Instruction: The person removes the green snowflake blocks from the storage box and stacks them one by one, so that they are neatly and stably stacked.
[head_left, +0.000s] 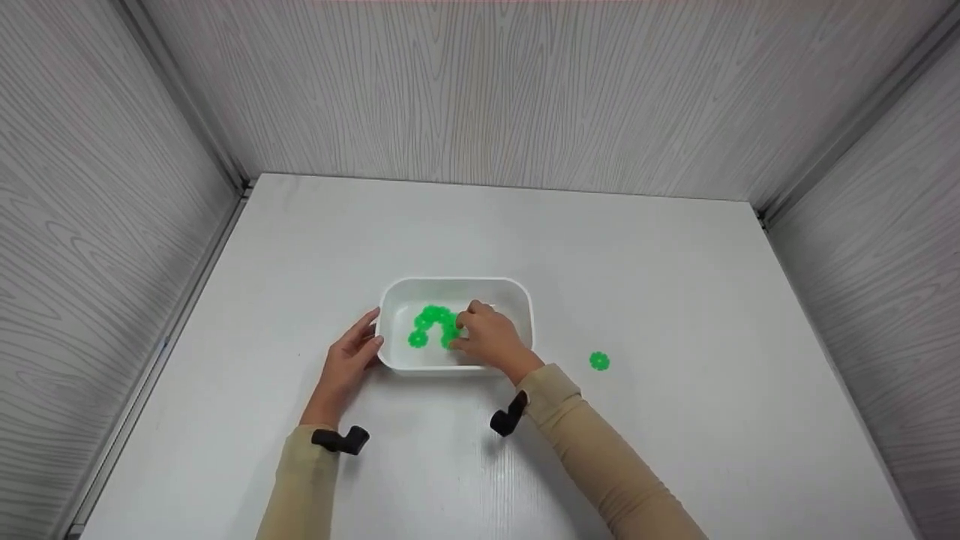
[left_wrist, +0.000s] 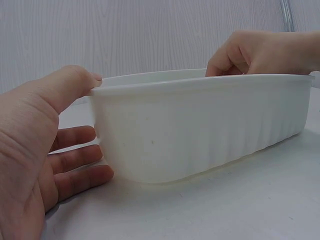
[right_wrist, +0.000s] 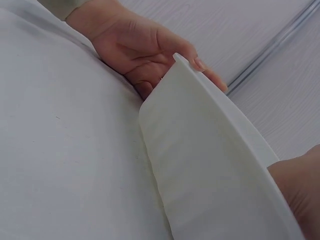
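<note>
A white plastic tub (head_left: 454,372) with a rounded rim stands on the table. At its left end my left hand (head_left: 349,367) rests with the thumb on the rim and straight fingers against the outer wall. Several bright green, flower-shaped plastic discs (head_left: 430,314) lie inside in an arch. My right hand (head_left: 491,335) reaches in over the near rim, its curled fingers and thumb pinching at the discs on the arch's right side. In the left wrist view, the tub's wall hides those fingertips.
One green disc (head_left: 599,361) lies alone on the white table (head_left: 675,300), to the right of the tub. Wood-grained panels (head_left: 480,90) rise behind the table and along both sides. A black wrist camera (head_left: 341,439) sits on each cuff.
</note>
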